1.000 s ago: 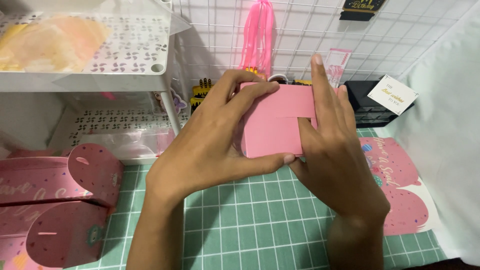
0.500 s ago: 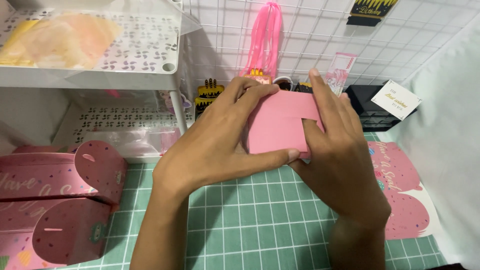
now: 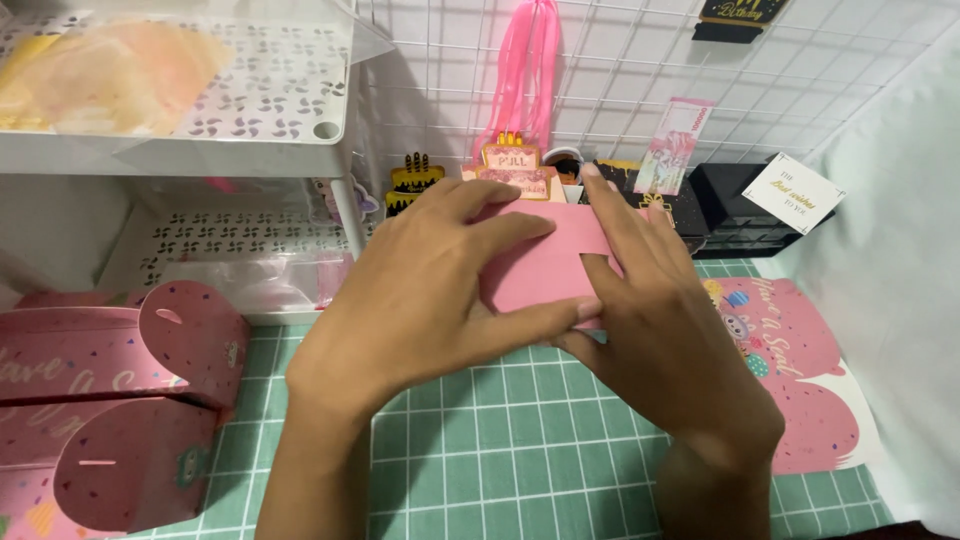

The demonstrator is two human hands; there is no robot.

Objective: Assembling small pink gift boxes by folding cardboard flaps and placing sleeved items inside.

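Both my hands hold a plain pink cardboard piece (image 3: 545,262) above a green cutting mat (image 3: 480,450). My left hand (image 3: 420,300) covers its left side, fingers spread over the top and thumb pressed along its lower edge. My right hand (image 3: 665,340) grips the right side, with the index finger stretched up along the card and the thumb meeting the left thumb. Much of the card is hidden under my fingers.
Pink printed gift boxes (image 3: 110,400) lie at the left. A flat pink printed box sheet (image 3: 800,370) lies at the right. A white perforated shelf rack (image 3: 200,130) stands back left. A wire grid (image 3: 620,70) with pink ribbons (image 3: 525,60) and small cards stands behind.
The view has shifted slightly and the hands with the pink card sit a little lower and more central. The grip on the card looks the same.
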